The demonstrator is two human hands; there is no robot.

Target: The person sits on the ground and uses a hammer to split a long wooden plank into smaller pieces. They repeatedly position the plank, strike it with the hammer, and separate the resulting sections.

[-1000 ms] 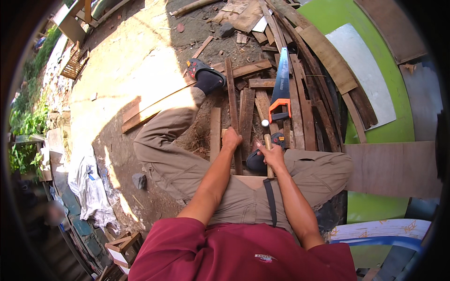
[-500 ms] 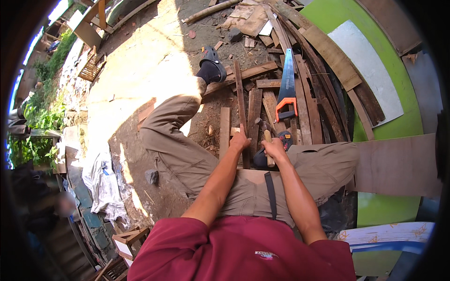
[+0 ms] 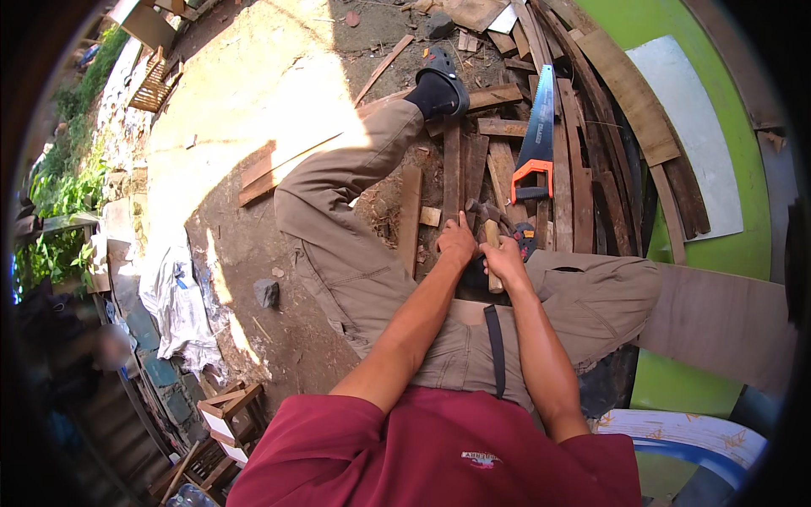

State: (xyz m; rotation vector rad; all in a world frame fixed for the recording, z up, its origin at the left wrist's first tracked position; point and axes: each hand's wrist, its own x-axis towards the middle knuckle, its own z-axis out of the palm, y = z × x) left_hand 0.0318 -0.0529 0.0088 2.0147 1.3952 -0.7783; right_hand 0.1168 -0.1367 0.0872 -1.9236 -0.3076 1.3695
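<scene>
My left hand [image 3: 457, 242] is closed at the near end of a brown wooden strip [image 3: 453, 165], its index finger stretched forward along the wood. The underside of that grip is hidden. Close beside it, my right hand [image 3: 505, 258] wraps round the pale wooden handle of a hammer [image 3: 492, 232], whose dark head lies just beyond the fingers. My left foot, in a dark clog [image 3: 448, 78], is at the strip's far end. A small wood block [image 3: 430, 216] lies left of the strip, near a short board [image 3: 409, 211].
A handsaw [image 3: 536, 139] with an orange and black handle lies on piled planks [image 3: 583, 194] to the right. Green and white sheets [image 3: 693, 135] stand beyond them. Left are a grey stone [image 3: 267, 293], a white sack [image 3: 179, 313] and a wooden crate [image 3: 228, 406].
My left leg and clog have shifted right, over the strip's far end. The strip now shows a wider face. The left index finger has stretched forward; the hammer stays in my right hand.
</scene>
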